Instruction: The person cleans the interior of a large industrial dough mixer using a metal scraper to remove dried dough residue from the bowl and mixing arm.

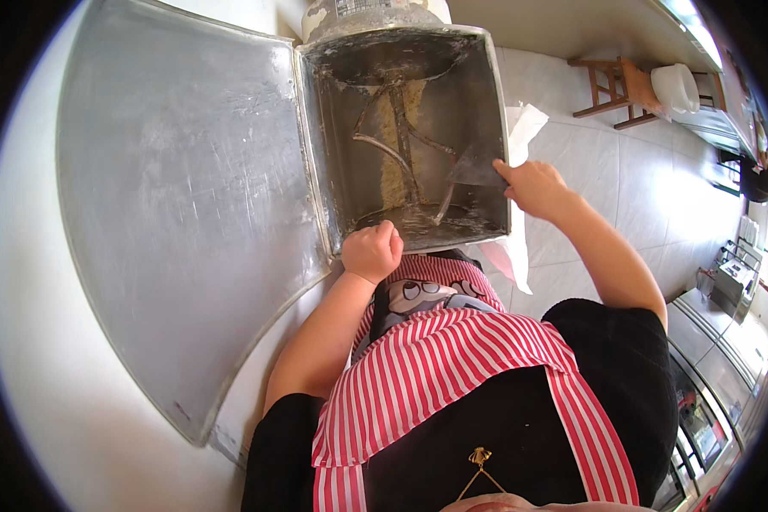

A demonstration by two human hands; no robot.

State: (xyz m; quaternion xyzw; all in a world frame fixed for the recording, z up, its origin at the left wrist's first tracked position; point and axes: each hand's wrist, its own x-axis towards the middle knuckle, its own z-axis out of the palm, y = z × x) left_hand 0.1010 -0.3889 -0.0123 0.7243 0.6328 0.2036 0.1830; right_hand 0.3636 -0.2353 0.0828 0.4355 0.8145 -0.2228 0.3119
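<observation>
Below me is a dough mixer's square metal tub (499, 85), its inside walls streaked with residue. Bent metal mixing bars (388, 149) cross the tub around a central shaft. Yellowish dough residue (391, 183) coats the tub bottom behind them. My right hand (536, 188), at the right rim, grips a flat scraper (478, 168), its thin grey blade reaching into the tub. My left hand (373, 252) is closed in a fist over the near left corner of the rim; what its fingers hold, if anything, is hidden.
The mixer's large grey metal lid (188, 196) is swung open to the left. White sheeting (527, 128) hangs beside the tub's right side. Farther right on the tiled floor (589, 179) stand a wooden stool (610, 90) and a white bucket (674, 88).
</observation>
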